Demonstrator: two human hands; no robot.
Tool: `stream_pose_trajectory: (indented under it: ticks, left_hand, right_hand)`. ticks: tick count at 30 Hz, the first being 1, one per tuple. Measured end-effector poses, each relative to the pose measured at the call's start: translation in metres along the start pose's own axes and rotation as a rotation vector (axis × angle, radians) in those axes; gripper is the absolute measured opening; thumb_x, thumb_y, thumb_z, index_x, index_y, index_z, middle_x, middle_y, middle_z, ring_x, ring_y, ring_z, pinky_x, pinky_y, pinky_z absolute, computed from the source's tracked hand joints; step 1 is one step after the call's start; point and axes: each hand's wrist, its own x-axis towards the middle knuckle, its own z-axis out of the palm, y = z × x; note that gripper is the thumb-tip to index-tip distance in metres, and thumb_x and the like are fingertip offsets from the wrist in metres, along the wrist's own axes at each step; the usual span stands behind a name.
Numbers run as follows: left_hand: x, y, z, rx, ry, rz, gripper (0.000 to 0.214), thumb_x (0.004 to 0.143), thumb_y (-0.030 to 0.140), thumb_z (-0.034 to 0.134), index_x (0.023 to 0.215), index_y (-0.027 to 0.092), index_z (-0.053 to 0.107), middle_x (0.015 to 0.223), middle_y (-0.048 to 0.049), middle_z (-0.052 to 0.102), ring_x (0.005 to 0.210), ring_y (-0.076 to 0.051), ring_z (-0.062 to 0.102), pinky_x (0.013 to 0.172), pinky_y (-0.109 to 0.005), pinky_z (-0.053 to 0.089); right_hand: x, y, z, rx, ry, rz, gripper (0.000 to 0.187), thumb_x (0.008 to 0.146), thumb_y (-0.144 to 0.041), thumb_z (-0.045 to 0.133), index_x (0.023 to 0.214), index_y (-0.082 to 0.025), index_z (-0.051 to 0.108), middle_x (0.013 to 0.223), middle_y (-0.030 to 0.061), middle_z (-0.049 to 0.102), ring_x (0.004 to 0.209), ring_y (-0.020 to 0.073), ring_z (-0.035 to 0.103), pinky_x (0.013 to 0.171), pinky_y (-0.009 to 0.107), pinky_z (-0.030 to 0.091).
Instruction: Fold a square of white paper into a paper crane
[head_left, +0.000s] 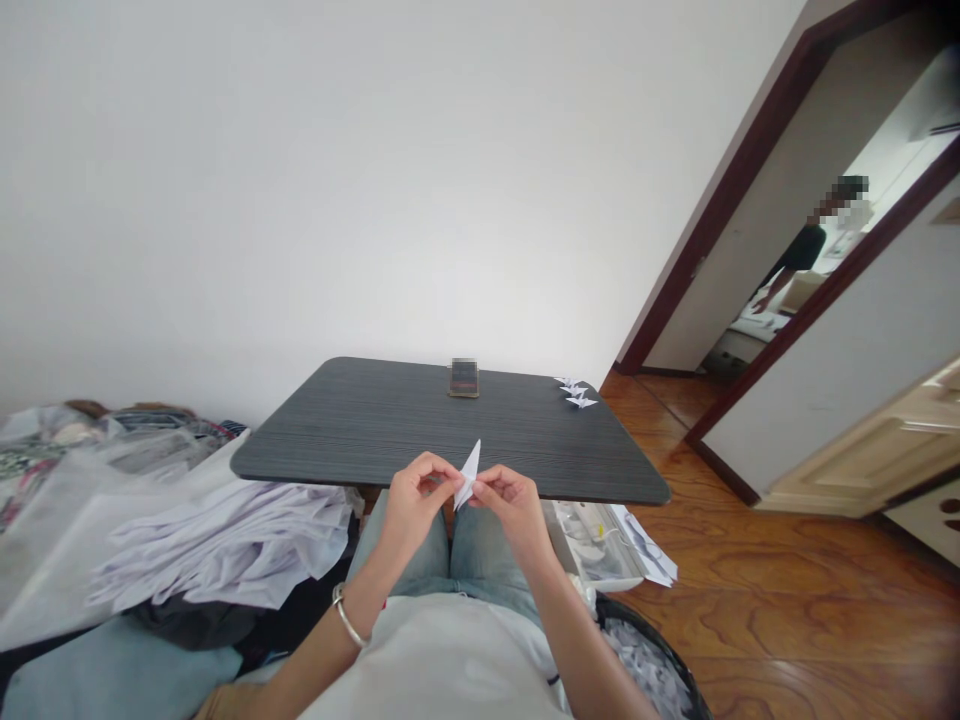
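Observation:
A small folded piece of white paper (469, 472) with a pointed tip sticks up between both hands, just in front of the near edge of the dark grey table (375, 430). My left hand (415, 498) pinches its left side, fingers curled. My right hand (508, 497) pinches its right side the same way. A bracelet sits on my left wrist. Both hands hover above my lap in jeans.
A phone (463, 378) stands at the table's far edge. Several small folded paper figures (576, 392) lie at its far right corner. Piled paper and plastic (217, 540) lie left; a bin of paper scraps (645, 660) stands lower right. A person (799, 255) stands beyond the open doorway.

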Motion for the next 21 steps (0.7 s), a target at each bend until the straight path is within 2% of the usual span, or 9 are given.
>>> stream_pose_trajectory:
  ticks: [4, 14, 18, 21]
  left_hand:
    - [-0.003, 0.003, 0.001, 0.046, 0.005, 0.009, 0.006, 0.07, 0.02, 0.065, 0.068, 0.015, 0.068, 0.069, -0.0018, 0.062, 0.064, -0.014, 0.058, 0.057, -0.022, 0.046]
    - [-0.006, 0.01, 0.0, 0.042, -0.02, 0.024, 0.01, 0.07, 0.024, 0.068, 0.075, 0.016, 0.072, 0.077, -0.0051, 0.07, 0.073, -0.018, 0.065, 0.069, -0.027, 0.053]
    - [-0.008, 0.013, 0.003, -0.004, -0.032, -0.003, 0.014, 0.064, 0.023, 0.073, 0.075, 0.015, 0.07, 0.076, -0.0046, 0.07, 0.072, -0.018, 0.066, 0.07, -0.029, 0.054]
    - [-0.009, 0.013, 0.006, -0.018, -0.044, -0.033, 0.014, 0.065, 0.024, 0.072, 0.075, 0.014, 0.069, 0.076, -0.0051, 0.072, 0.071, -0.018, 0.067, 0.07, -0.029, 0.054]
  right_hand:
    - [-0.001, 0.0, 0.001, 0.0, 0.023, -0.014, 0.015, 0.063, -0.031, 0.075, 0.067, -0.019, 0.067, 0.063, 0.0, 0.066, 0.057, 0.0133, 0.06, 0.058, 0.025, 0.052]
    - [-0.002, -0.005, -0.002, -0.075, -0.007, -0.095, 0.011, 0.072, -0.03, 0.067, 0.068, -0.02, 0.07, 0.069, 0.0003, 0.064, 0.065, 0.0146, 0.06, 0.062, 0.026, 0.052]
    - [-0.002, -0.004, 0.0, -0.057, 0.018, -0.11, 0.007, 0.07, -0.026, 0.069, 0.069, -0.019, 0.068, 0.066, 0.0001, 0.065, 0.061, 0.0137, 0.059, 0.059, 0.025, 0.05]
    - [-0.002, -0.002, 0.002, -0.077, 0.068, -0.122, 0.008, 0.067, -0.025, 0.071, 0.068, -0.019, 0.066, 0.062, -0.0001, 0.065, 0.056, 0.0126, 0.056, 0.054, 0.024, 0.048]
